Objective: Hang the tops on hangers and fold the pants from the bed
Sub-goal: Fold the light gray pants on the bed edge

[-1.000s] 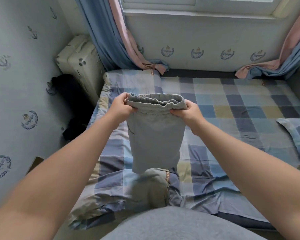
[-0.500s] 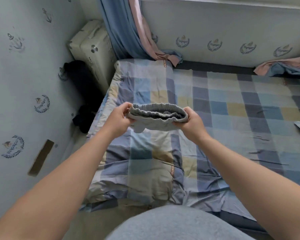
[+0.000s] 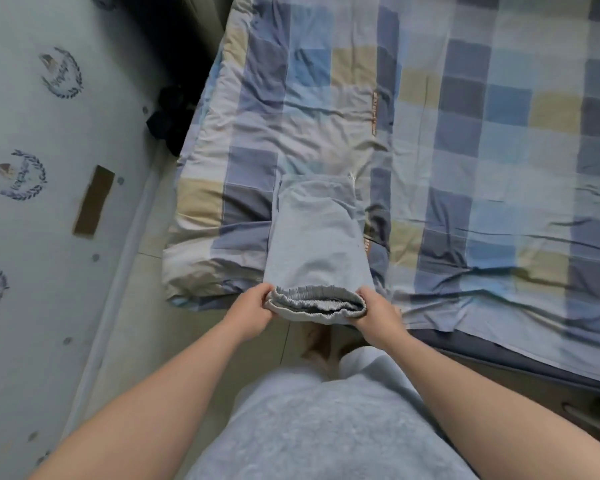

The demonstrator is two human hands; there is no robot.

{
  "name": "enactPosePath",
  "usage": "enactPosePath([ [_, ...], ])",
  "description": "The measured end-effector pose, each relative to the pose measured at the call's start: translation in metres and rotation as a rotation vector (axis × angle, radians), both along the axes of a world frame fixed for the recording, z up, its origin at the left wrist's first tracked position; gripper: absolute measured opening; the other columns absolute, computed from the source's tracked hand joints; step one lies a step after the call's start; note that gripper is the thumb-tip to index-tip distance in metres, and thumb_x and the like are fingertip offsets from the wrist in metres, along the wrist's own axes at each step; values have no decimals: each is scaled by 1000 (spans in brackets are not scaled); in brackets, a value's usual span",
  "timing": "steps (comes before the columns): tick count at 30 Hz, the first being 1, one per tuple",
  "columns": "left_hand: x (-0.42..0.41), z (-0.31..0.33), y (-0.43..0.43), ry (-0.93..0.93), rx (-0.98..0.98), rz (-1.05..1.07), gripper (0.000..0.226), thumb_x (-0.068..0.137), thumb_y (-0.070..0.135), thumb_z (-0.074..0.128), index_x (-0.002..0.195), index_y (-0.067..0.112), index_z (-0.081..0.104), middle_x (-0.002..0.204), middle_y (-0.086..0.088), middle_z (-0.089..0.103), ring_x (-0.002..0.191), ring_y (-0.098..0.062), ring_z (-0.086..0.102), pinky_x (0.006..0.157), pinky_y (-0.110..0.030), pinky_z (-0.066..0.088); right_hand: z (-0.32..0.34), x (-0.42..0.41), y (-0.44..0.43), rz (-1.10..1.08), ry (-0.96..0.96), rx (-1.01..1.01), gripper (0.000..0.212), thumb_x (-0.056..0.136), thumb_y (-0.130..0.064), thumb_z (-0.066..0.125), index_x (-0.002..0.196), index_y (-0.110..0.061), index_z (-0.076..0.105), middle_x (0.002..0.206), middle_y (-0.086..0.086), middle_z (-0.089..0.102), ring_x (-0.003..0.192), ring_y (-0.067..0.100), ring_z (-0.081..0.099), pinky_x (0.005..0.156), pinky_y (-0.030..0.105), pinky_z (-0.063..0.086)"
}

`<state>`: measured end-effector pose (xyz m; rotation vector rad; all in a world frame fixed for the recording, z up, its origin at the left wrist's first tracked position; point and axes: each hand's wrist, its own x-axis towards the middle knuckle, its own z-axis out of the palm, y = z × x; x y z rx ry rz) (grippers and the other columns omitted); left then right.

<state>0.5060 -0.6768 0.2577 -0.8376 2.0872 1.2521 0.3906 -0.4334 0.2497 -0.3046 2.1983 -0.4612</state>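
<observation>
1. Far left: wall with printed crests and a brown patch on it. A dark bundle sits on the floor between wall and bed. None of this is task stuff.
2. Next, left hand: fingers curled round the left end of the waistband, thumb on top. Forearm reaches forward and down from lower left, wrist roughly straight.
3. Centre, pants: grey, already narrowed into a long strip. They lie flat on the near left corner of the bed, legs pointing away from the person. The elastic waistband is at the near edge, bunched and raised a little between the hands.
4. Then right hand: same grip, mirrored, on the right end of the waistband. Arm comes in from lower right.
5. Right: bed with a wrinkled checked sheet. No tops or hangers in view.
6. Step, my read: folding the pants, mid-fold. Next move likely carries the waistband forward over the legs toward the hem, both hands level so the edges stay lined up, then let go and press flat. Risk: layers slide apart.
</observation>
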Motion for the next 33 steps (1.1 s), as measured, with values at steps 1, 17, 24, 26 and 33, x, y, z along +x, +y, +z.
enactPosePath([
  [1, 11, -5, 6, -34, -5, -15, 18, 83, 1, 67, 97, 12, 64, 96, -6, 74, 100, -30, 67, 90, -43, 51, -6, 9, 5, 15, -37, 16, 20, 91, -40, 65, 92, -31, 47, 99, -6, 62, 103, 26, 58, 78, 38, 33],
  [17, -73, -62, -15, -176, -43, -23, 29, 90, 9, 60, 117, 19, 64, 111, -3, 69, 103, -24, 63, 92, -42, 54, -67, -50, -2, -238, -217, -135, 26, 81, -17, 75, 103, -26, 63, 104, -2, 70, 101, 22, 65, 81, 34, 52],
  [24, -161, -111, -46, -18, -86, 284, 11, 88, 13, 67, 98, 16, 66, 92, 1, 68, 94, -23, 64, 79, -31, 52, -113, -159, -50, -428, -126, -250, 21, 82, -29, 80, 94, -24, 64, 88, -2, 67, 89, 18, 63, 79, 34, 51],
  [26, -189, -126, -56, 43, -81, 362, 14, 89, 16, 67, 103, 13, 68, 99, -5, 71, 99, -27, 66, 89, -38, 54, -128, -189, -67, -468, -82, -269, 20, 83, -30, 79, 87, -23, 61, 77, -4, 62, 80, 18, 59, 73, 32, 45],
  [33, -246, -188, -69, 102, -155, 486, 44, 92, 29, 66, 133, 19, 53, 122, -5, 60, 108, -22, 60, 92, -29, 46, -194, -241, -106, -574, 16, -256, 49, 89, -44, 71, 128, -18, 54, 127, 7, 60, 113, 22, 58, 90, 31, 44],
])
